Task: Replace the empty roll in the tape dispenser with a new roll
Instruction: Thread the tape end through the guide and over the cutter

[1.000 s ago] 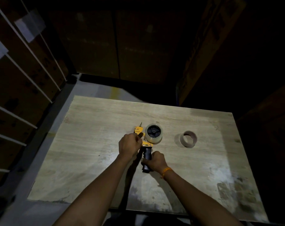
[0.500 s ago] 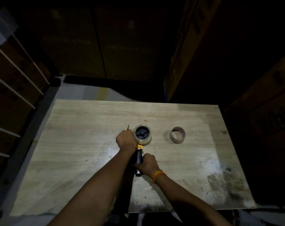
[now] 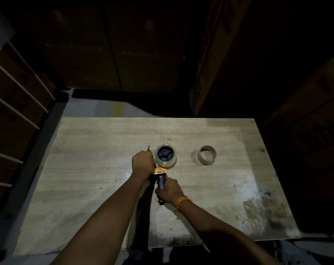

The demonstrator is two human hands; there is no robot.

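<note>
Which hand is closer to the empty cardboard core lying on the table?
Right. The right hand grips the dispenser handle, below-left of the empty core; the left hand is farther left, beyond the new roll.

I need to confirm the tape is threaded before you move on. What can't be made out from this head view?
- Front of the tape dispenser, with any tape end and roller: hidden under the left hand.
- Grip on the handle: covered by the right hand.
- Tape path off the new roll: too dark and small to tell.
- Labels on the cardboard boxes: lost in shadow.
</note>
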